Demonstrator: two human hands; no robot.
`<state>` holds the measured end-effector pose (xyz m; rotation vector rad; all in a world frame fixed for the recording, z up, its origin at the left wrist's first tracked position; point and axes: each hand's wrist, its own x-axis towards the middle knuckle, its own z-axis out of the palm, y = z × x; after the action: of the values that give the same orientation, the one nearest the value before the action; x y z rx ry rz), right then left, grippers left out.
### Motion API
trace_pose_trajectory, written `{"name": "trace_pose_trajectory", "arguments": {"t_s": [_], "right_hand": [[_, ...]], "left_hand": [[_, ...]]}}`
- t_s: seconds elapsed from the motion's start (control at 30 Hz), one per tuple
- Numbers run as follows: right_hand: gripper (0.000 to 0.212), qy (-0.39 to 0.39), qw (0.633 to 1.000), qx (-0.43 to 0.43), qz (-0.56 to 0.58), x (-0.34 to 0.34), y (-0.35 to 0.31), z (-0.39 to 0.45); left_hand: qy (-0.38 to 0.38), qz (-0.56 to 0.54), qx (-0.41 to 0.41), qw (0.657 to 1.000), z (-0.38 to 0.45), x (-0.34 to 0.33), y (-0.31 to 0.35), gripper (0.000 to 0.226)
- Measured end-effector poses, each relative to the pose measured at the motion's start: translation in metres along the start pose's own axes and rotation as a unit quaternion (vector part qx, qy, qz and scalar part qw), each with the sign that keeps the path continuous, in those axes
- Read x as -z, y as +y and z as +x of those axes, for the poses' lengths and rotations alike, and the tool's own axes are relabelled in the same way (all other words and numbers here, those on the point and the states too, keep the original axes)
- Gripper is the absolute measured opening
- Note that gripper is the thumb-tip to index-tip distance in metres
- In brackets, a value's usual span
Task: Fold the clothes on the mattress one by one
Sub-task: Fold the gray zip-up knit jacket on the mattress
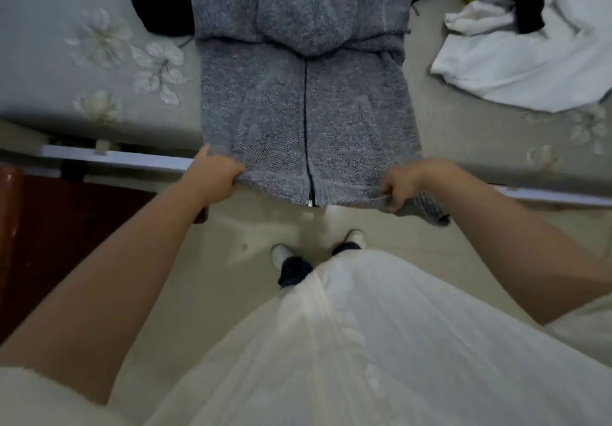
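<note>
Here, on the mattress [59,71]: grey knit zip-up hoodie [308,111], front side up, zipper running down the middle toward the near edge. Sleeves folded in over the upper part, hood laid flat on top near the far end. Hem hanging just over the near edge of the mattress, above the pale floor [251,227].

Left hand [215,177]: closed on the hem's left corner, fingers curled under the fabric, thumb lying along the garment's side edge. Right hand [402,183]: closed on the hem near the right corner, fingers wrapped round a bunched fold of knit, a bit of ribbed edge drooping past it to the right.

To the right on the mattress, well apart from the hoodie: crumpled white garment [530,67], with a black garment [526,1] lying partly over its upper part. To the left of the hoodie's upper part, touching or just beside it: another dark garment [162,1]. Sheet pale grey-green with white flower print.

Below: white skirt-like clothing [381,342], two feet in white shoes [281,253] on the floor, close to the bed frame [116,157].
</note>
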<state>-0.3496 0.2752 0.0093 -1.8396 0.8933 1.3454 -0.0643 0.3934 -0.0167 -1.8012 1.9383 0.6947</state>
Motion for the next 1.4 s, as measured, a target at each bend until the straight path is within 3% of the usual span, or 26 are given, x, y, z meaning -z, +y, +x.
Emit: {"name": "trace_pose_trajectory", "arguments": {"t_s": [0.13,0.2,0.33,0.4,0.53,0.63,0.73,0.8,0.9,0.97,1.07,1.17,1.23,1.33,1.4], "right_hand": [[0.007,-0.175,0.972,-0.057,0.143,0.016,-0.015,-0.011],[0.009,-0.178,0.969,-0.065,0.16,0.028,-0.02,-0.015],[0.008,-0.006,0.975,-0.049,0.217,0.072,-0.011,-0.02],[0.007,0.095,0.976,-0.045,0.191,0.102,0.0,-0.027],[0.033,0.244,0.962,-0.054,0.11,0.163,0.029,-0.031],[0.042,0.293,0.949,-0.067,0.093,0.209,0.054,-0.02],[0.04,0.324,0.939,-0.084,0.076,0.251,0.075,-0.001],[0.032,0.337,0.932,-0.101,0.083,0.277,0.089,0.015],[0.01,0.358,0.918,-0.136,0.102,0.313,0.106,0.041],[0.012,0.414,0.882,-0.181,0.136,0.333,0.112,0.062],[0.032,0.49,0.826,-0.232,0.153,0.339,0.104,0.102],[0.039,0.48,0.84,-0.168,0.19,0.311,0.073,0.14],[0.046,0.474,0.852,-0.106,0.195,0.284,0.049,0.161],[0.053,0.479,0.854,-0.069,0.194,0.255,0.016,0.181],[0.057,0.496,0.841,-0.079,0.202,0.246,0.001,0.189]], "left_hand": [[-0.247,-0.031,-0.028,0.968,0.006,0.038,-0.009,0.014],[-0.287,-0.02,-0.021,0.957,0.013,0.056,-0.014,0.017],[-0.231,0.023,0.021,0.972,0.034,0.087,-0.023,0.027],[-0.176,0.021,0.045,0.983,0.05,0.105,-0.031,0.026],[-0.021,0.081,0.07,0.994,0.088,0.147,-0.047,0.024],[0.053,0.131,0.066,0.988,0.125,0.179,-0.057,0.019],[0.032,0.14,0.061,0.988,0.168,0.211,-0.07,0.032],[0.01,0.15,0.063,0.987,0.202,0.234,-0.078,0.04],[0.025,0.177,0.063,0.982,0.256,0.26,-0.09,0.03],[0.066,0.221,0.057,0.971,0.287,0.269,-0.098,0.027],[0.131,0.26,0.044,0.956,0.317,0.251,-0.11,0.042],[0.155,0.12,0.06,0.979,0.323,0.208,-0.121,0.044],[0.147,0.003,0.113,0.983,0.317,0.175,-0.129,0.052],[0.119,-0.171,0.235,0.949,0.3,0.138,-0.142,0.069],[0.132,-0.238,0.277,0.922,0.294,0.126,-0.151,0.067]]}}
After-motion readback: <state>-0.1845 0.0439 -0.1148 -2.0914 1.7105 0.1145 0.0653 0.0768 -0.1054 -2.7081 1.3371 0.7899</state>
